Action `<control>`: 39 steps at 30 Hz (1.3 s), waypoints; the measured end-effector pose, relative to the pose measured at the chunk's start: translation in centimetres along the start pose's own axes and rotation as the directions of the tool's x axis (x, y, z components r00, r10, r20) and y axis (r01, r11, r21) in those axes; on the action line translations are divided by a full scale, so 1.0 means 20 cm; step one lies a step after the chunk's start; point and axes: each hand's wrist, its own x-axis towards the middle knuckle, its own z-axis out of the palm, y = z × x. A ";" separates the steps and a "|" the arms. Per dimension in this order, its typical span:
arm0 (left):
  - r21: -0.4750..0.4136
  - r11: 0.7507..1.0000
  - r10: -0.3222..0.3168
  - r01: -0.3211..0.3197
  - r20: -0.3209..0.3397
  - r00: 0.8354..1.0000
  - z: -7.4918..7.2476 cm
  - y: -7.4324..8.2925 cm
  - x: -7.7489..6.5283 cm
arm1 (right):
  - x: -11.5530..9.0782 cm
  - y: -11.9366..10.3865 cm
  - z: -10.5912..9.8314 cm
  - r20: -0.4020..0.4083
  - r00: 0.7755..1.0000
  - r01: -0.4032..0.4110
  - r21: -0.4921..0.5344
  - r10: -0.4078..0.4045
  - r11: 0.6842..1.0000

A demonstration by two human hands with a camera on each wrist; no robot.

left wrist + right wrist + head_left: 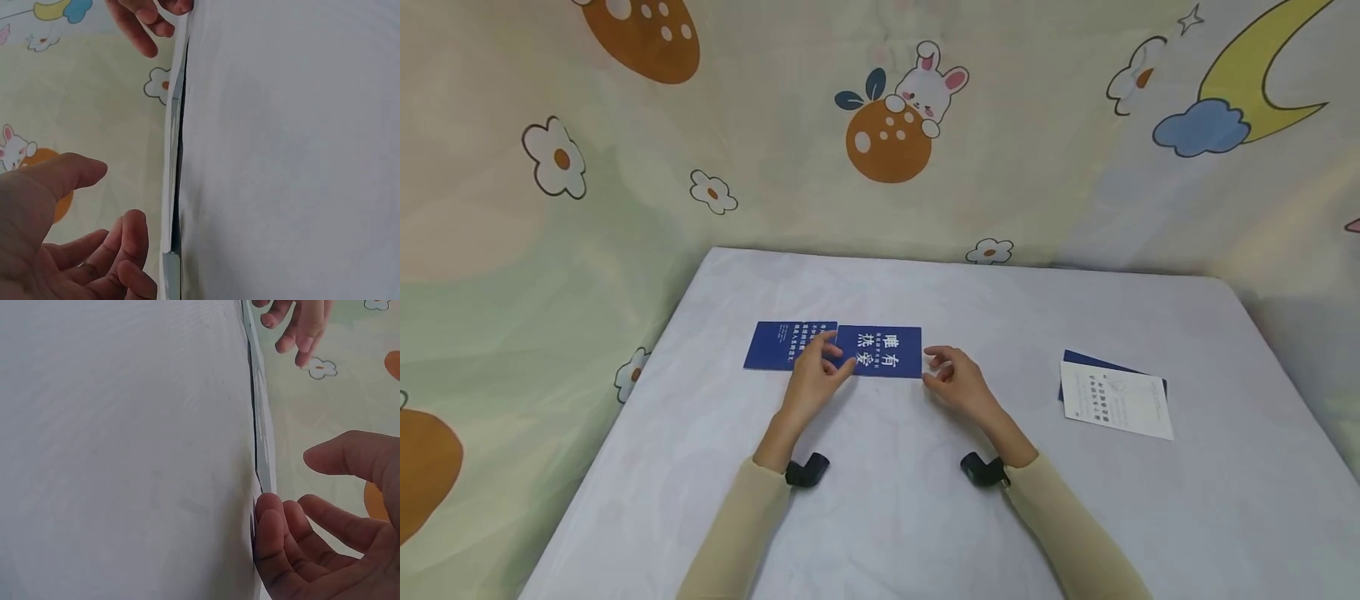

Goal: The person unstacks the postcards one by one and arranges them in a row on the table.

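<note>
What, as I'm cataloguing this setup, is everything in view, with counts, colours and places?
Side-by-side cards: two showing, blue with white print, left of the table's middle
White card: one, dark print, towards the table's right
Lower card: one, blue, partly hidden under the white card
Table: one, white-topped, below everything
Backdrop: pale yellow-green, with printed flowers, fruit, rabbit, moon and cloud; behind and beside the table
Wrist cameras: two, black, one per wrist
Sleeves: two, beige, lower edge
Left hand: one, over the side-by-side cards
Right hand: one, by their right edge
</note>
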 end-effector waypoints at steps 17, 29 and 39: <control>-0.009 0.995 0.096 -0.095 0.096 0.991 0.15 0.10 -0.05 | -0.08 0.07 -0.15 -0.056 0.995 -0.080 0.115 0.086 0.990; -0.019 0.987 0.158 -0.157 0.189 0.969 0.28 0.19 -0.03 | -0.18 0.17 -0.26 -0.103 0.992 -0.060 0.149 0.076 0.987; -0.060 0.978 0.208 -0.200 0.248 0.946 0.42 0.25 -0.04 | -0.26 0.26 -0.39 -0.173 0.982 -0.055 0.147 0.081 0.988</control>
